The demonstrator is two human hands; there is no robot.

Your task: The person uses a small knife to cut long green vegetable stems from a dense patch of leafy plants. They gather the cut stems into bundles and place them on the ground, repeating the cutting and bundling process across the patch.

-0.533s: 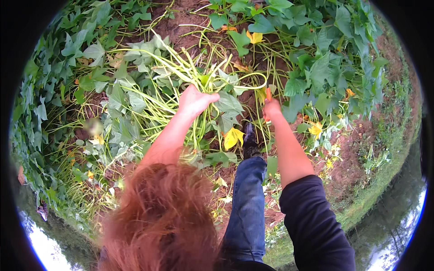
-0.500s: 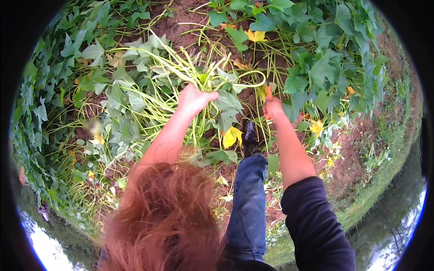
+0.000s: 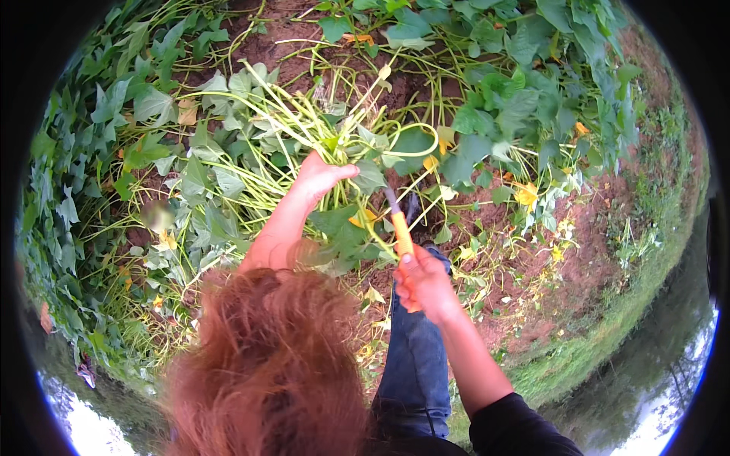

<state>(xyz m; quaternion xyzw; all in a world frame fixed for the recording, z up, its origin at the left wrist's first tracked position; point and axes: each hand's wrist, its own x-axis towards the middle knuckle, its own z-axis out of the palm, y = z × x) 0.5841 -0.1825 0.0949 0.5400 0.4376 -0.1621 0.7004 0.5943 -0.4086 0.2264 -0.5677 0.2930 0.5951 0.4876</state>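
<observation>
My left hand (image 3: 318, 179) is closed around a thick bundle of pale green vine stems (image 3: 293, 125) with lobed leaves, its thumb pointing right. The cut-looking ends fan out above the fist, and one stem loops to the right. My right hand (image 3: 423, 283) grips an orange-handled bladed tool (image 3: 403, 232) lower down, in front of my knee. Its grey metal part points up and left toward the leaves beside my left hand; the tip is hidden among them. A thin stem runs close to the right fingers; whether they hold it I cannot tell.
Dense leafy vines (image 3: 525, 106) spread at the right and far side, with more foliage (image 3: 68, 182) along the left. Reddish soil (image 3: 525, 304) shows at the right, bordered by grass (image 3: 608, 342). My jeans-covered leg (image 3: 418, 357) stands between my arms. Hair covers the lower left.
My right hand has come left and nearer to me with the tool, whose grey metal part now shows. My left hand has shifted slightly left and nearer, still holding the stems.
</observation>
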